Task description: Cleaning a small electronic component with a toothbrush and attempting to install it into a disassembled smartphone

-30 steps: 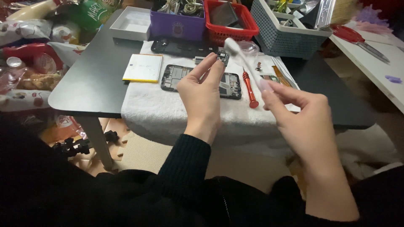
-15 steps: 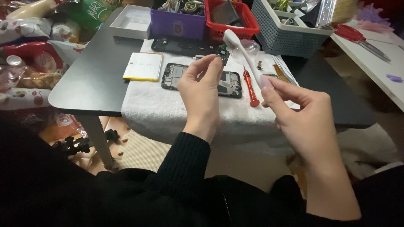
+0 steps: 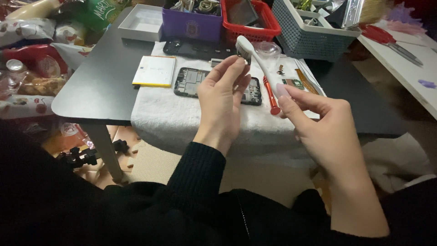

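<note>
My right hand (image 3: 327,132) grips the handle of a white toothbrush (image 3: 259,64), its bristled head pointing up and left. My left hand (image 3: 223,100) pinches a tiny pale part (image 3: 246,69) between thumb and fingertips, right against the brush's neck. Both hands hover above a white towel (image 3: 173,118). On the towel lie an opened black phone frame (image 3: 189,82) and a red screwdriver (image 3: 272,100). What the small part is cannot be told.
A white battery (image 3: 154,70) lies on the black table (image 3: 95,95) by the towel's left edge. Behind stand a black phone cover (image 3: 195,48), a white box (image 3: 141,23), a purple box (image 3: 191,27), a red basket (image 3: 268,25) and a grey basket (image 3: 314,43). Red scissors (image 3: 387,38) lie at the right.
My left fingertips have shifted slightly right, closing up to the brush neck. The brush head rose a little, then settled back. The right hand's grip is unchanged.
</note>
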